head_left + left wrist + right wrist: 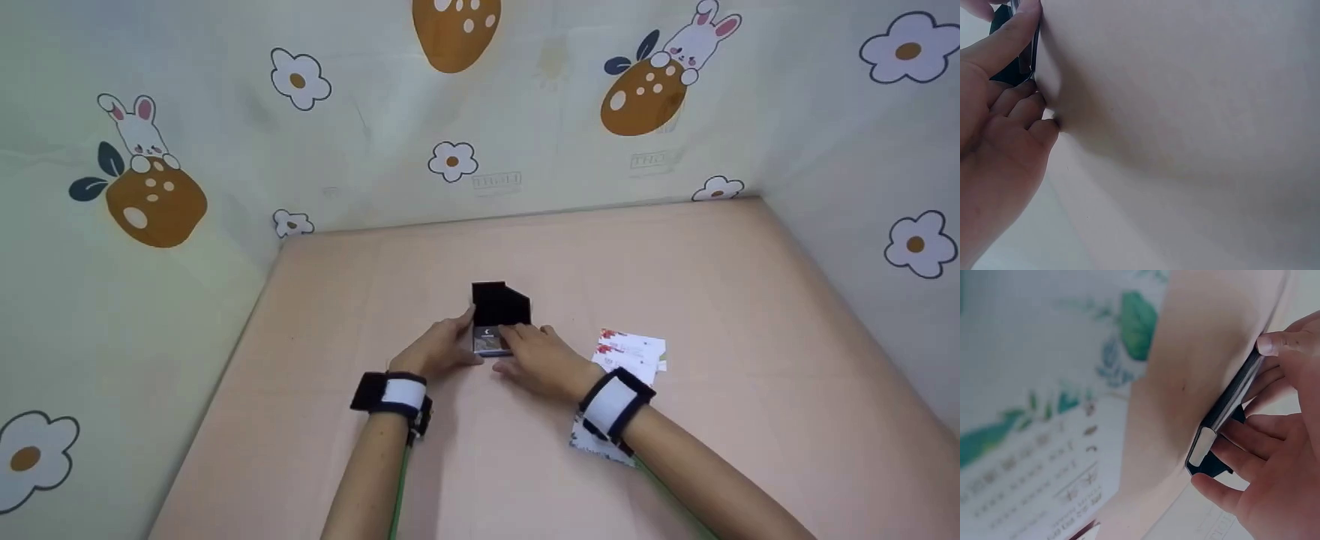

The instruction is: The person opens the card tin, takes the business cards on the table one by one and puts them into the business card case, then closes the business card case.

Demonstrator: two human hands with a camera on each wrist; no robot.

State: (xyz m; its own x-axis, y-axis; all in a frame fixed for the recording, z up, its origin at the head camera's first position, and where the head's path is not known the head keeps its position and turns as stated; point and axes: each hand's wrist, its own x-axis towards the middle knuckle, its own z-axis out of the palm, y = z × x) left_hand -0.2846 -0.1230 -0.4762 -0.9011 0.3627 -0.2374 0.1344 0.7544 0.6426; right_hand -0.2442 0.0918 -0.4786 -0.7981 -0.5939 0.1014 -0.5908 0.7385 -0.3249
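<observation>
Nearest to me, a dark wrist strap with a white band [405, 391] encircles my left wrist, and a matching right strap [611, 405] encircles my right; a green cable [400, 480] runs along my left forearm. A patterned card [592, 442] lies partly under my right wrist. Beyond the straps, both hands work at the black case [500, 304], which sits on the pale pink worktop [360, 292] directly ahead of me, in the gap between the two. My left hand [435, 349] grips the case along its left side, thumb at the near left corner and a finger reaching up to the flap. My right hand [541, 360] grips the right part, bent fingers over the top and thumb at the near edge. The governing relation: the case lies inward of each hand, to the right of the left and to the left of the right; both are in contact, so neither is nearer. With the flap unfolded, its long axis runs away from me; a grey panel [487, 343] occupies the near portion and the flap the far one. To the right, beside my right hand, printed cards [631, 349] overlap. At the rear, a wall covering [375, 180] with rabbits and flowers rises behind the worktop.
</observation>
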